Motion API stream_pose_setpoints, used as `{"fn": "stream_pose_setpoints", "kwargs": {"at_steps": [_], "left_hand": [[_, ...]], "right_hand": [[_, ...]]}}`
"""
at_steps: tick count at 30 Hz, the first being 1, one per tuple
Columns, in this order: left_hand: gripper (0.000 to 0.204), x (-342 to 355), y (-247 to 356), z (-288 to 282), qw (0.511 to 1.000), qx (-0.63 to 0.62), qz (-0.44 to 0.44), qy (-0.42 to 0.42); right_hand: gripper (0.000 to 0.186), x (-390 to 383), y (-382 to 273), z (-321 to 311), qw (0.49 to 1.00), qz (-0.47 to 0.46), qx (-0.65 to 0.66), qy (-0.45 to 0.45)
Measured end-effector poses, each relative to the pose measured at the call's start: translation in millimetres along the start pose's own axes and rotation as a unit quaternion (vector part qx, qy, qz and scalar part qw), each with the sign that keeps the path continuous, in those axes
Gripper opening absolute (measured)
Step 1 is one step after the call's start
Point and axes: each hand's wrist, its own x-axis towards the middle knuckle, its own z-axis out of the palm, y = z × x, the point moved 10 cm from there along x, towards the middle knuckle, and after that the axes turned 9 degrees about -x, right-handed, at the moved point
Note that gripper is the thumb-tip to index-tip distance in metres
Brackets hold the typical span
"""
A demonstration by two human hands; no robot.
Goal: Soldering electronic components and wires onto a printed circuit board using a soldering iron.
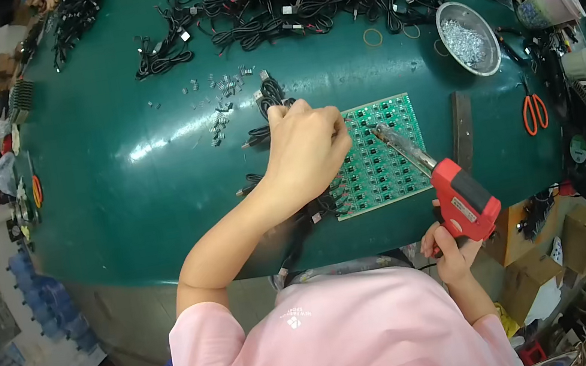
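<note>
My left hand (306, 147) is closed at the left edge of a green circuit board (400, 163) with rows of small black components; its fingertips are hidden, so what it pinches cannot be made out. Bundled black cables (270, 92) with metal plugs lie just beyond and beside it. My right hand (452, 258) grips a red and black soldering gun (466, 199), whose metal tip reaches over the board's upper middle. Small dark metal pieces (224, 87) are scattered left of the cables. A dark flat bar (462, 131) lies right of the board.
On the green table (117, 224) a big cable pile (296, 1) spans the back. A metal bowl (467, 39) of silvery bits, orange-handled scissors (534, 113) and containers (547, 8) stand at right. More scissors (37, 191) lie at the left edge. Cardboard boxes (582, 238) are below right.
</note>
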Motion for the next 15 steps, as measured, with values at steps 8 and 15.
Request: {"fn": "stream_pose_setpoints", "kwargs": {"at_steps": [8,15], "left_hand": [[0.006,5,6,2,0.992,0.076,0.052,0.089],[0.005,5,6,2,0.993,0.064,0.048,0.086]], "right_hand": [[0.042,3,1,10,1.000,0.018,-0.018,-0.005],[0.040,8,7,10,1.000,0.021,-0.005,-0.008]]}}
